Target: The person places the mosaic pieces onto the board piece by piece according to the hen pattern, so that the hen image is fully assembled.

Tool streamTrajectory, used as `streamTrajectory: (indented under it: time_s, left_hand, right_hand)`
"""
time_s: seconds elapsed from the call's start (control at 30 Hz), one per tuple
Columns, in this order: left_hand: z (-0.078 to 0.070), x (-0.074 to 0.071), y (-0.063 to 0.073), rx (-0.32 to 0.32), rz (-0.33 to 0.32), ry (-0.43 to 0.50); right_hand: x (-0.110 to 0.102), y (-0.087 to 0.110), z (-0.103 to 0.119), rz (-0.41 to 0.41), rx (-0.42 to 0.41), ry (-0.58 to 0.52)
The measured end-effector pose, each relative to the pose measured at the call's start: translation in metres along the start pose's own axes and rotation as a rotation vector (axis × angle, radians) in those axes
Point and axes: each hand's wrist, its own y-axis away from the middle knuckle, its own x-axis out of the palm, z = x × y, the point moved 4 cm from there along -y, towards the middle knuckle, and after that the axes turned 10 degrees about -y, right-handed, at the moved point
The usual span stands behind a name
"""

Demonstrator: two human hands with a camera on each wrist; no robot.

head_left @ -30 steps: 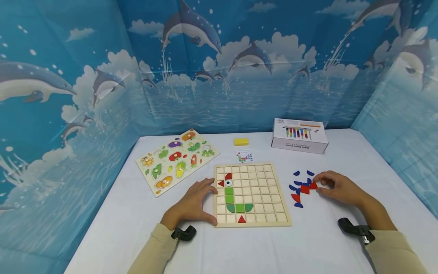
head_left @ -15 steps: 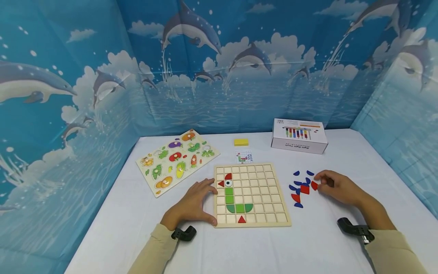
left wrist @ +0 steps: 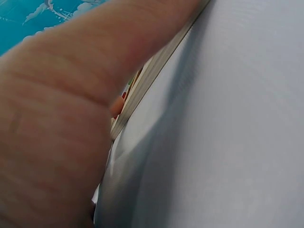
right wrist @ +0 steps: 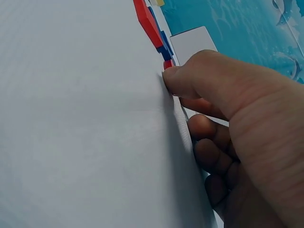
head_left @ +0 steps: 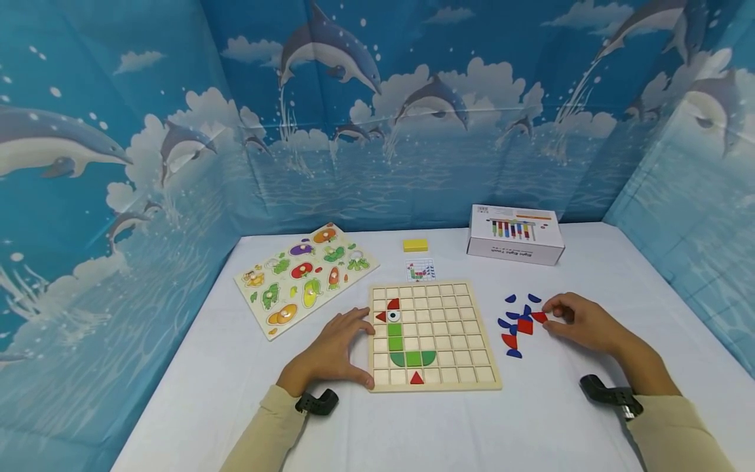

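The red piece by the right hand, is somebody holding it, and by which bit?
Yes, it looks so: the right hand seems to pinch the red piece by its right end, seen from the head.

Far side: you are facing a blue fabric backdrop [head_left: 413, 164], where printed dolphins [head_left: 333, 49] are leaping among white clouds [head_left: 492, 85] above rippled water [head_left: 330, 196].
Flanks: a left panel [head_left: 88, 275] and a right panel [head_left: 702, 216] are enclosing you, both carrying a matching sea print.
Furniture: a white-covered table [head_left: 436, 432] is standing before you, its far edge running along the backdrop's foot.
Light: diffuse brightness is falling across the white covering, leaving only soft shading.
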Motion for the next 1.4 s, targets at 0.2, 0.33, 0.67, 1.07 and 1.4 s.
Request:
streamTrajectory:
  time_s: [0.2, 0.33, 0.67, 1.07, 1.4]
  left_hand:
    - [0.0, 0.0, 0.001, 0.002, -0.002, 0.005]
    - [0.0, 0.0, 0.002, 0.006, -0.006, 0.004]
    - [0.0, 0.001, 0.001, 0.015, -0.012, 0.002]
    - [0.001, 0.001, 0.0, 0.018, -0.009, 0.001]
    - [0.001, -0.001, 0.0, 0.018, -0.007, 0.001]
  right_hand:
    - [0.001, 0.0, 0.0, 0.002, 0.001, -0.016]
    - [0.003, 0.0, 0.001, -0.002, 0.016, -0.02]
    - [0.002, 0.001, 0.002, -0.021, 0.026, -0.01]
    - [0.002, -0.002, 0.017, -0.105, -0.139, -0.007]
    - [0.017, -0.021, 0.051, -0.048, -0.188, -0.087]
